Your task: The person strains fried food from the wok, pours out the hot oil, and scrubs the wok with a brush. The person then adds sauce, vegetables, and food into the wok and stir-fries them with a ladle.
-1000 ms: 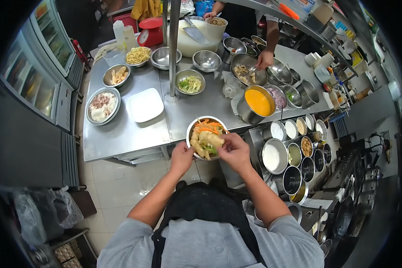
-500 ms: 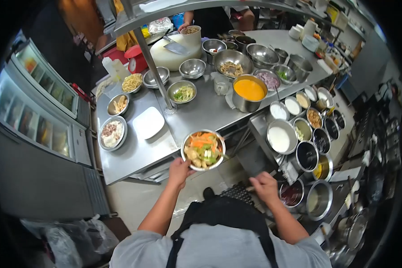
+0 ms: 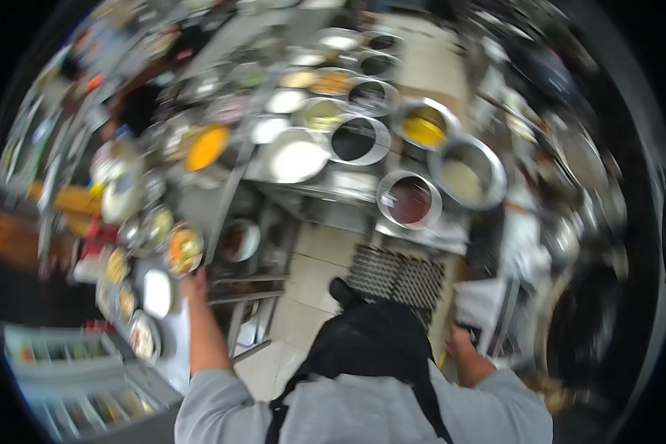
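The fingers of the left hand [image 3: 196, 283] are at the near rim of the bowl [image 3: 200, 256], but blur hides how far they are bent, and I cannot tell if they grip it or only touch it. The fingers of the right hand [image 3: 460, 342] are well to the right of the bowl, near a white sheet [image 3: 481, 300]; I cannot tell how open they are, or if they have hold of something.

The bowl is at the front edge of the tabletop [image 3: 176, 348], and this edge passes just on its right. Right of the bowl, past the table frame, there is open room over the tile floor [image 3: 300, 288], with a dark shoe [image 3: 340, 292] and a mat [image 3: 396, 275] with many holes. A glass-door fridge [image 3: 89, 385] is to the left of the bowl and nearer to the person.

In the bowl is orange and green food [image 3: 184, 246]. A white plate [image 3: 157, 293] lies beside it, to the left. Beyond the bowl is orange liquid [image 3: 207, 148]. Far to the right of the bowl stand a pot of dark red sauce [image 3: 413, 201], a pot of yellow liquid [image 3: 424, 132] and a pot of pale liquid [image 3: 462, 180].
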Motion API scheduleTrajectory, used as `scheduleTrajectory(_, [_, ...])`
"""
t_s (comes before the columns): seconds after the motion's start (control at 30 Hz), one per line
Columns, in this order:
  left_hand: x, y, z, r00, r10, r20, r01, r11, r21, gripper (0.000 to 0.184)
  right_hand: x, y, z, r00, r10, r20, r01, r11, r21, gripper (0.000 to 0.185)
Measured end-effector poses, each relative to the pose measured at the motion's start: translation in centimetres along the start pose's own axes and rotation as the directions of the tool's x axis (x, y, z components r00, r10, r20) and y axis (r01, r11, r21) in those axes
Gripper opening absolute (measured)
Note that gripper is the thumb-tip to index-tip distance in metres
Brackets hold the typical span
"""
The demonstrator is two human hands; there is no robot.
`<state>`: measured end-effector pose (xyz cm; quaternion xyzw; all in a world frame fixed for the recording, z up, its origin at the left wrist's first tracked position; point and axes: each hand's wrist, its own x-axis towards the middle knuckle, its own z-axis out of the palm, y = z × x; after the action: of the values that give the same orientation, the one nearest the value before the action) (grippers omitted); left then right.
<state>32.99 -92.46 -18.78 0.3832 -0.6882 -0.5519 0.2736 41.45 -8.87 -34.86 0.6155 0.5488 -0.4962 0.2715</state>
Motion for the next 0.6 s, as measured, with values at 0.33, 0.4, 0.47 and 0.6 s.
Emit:
scheduleTrajectory(0.33, [-17.3, -1.1, 6.4, 0.419, -0.684, 0.597, 0.695, 0.665, 0.274, 0.038, 2.0, 1.7, -0.6, 0.955, -0.012, -0.295, 0.055, 0.989, 0.138, 0.050])
scheduleTrajectory(0.4, [-24.8, 2.7, 10.6, 0.431, -0.751, 0.501, 0.531, 0.659, 0.533, 0.039, 3.3, 2.6, -0.6, 0.911, -0.188, -0.368, 0.034, 0.922, -0.387, 0.053])
scheduleTrajectory(0.47, [-22.0, -3.9, 11.0, 0.405, -0.656, 0.636, -0.067, 0.673, 0.737, 0.034, 0.6, 3.6, -1.2, 0.952, -0.128, -0.278, 0.009, 0.919, -0.394, 0.054])
scheduleTrajectory(0.6, [-23.8, -0.6, 16.8, 0.426, -0.668, 0.611, -0.072, 0.648, 0.758, 0.024, -5.5, -0.5, -0.1, 0.847, -0.495, 0.194, 0.523, 0.713, -0.467, 0.060])
